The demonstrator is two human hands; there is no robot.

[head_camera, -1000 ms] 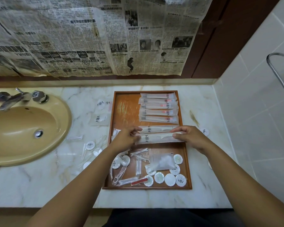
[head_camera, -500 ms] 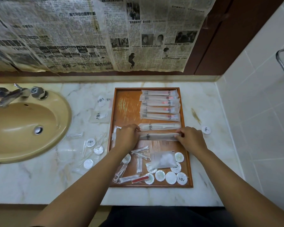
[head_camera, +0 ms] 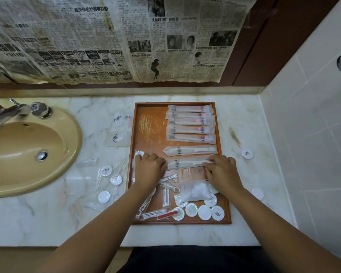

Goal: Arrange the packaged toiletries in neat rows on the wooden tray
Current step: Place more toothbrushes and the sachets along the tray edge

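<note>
Both hands rest on a packaged comb [head_camera: 185, 163] lying crosswise at the middle of the wooden tray [head_camera: 146, 123]. The left hand [head_camera: 149, 170] presses palm-down on the comb's left end, fingers together; the right hand [head_camera: 221, 171] pins its right end with flattened fingertips. Just above it lies a second packaged comb [head_camera: 190, 150], and higher still five wrapped toothbrushes [head_camera: 190, 124] sit in a row at the tray's upper right. Round soap packets [head_camera: 204, 212] line the tray's lower edge. More packets lie scattered on the marble bench [head_camera: 47, 219] beside the sink [head_camera: 26, 150], at the left of the frame
</note>
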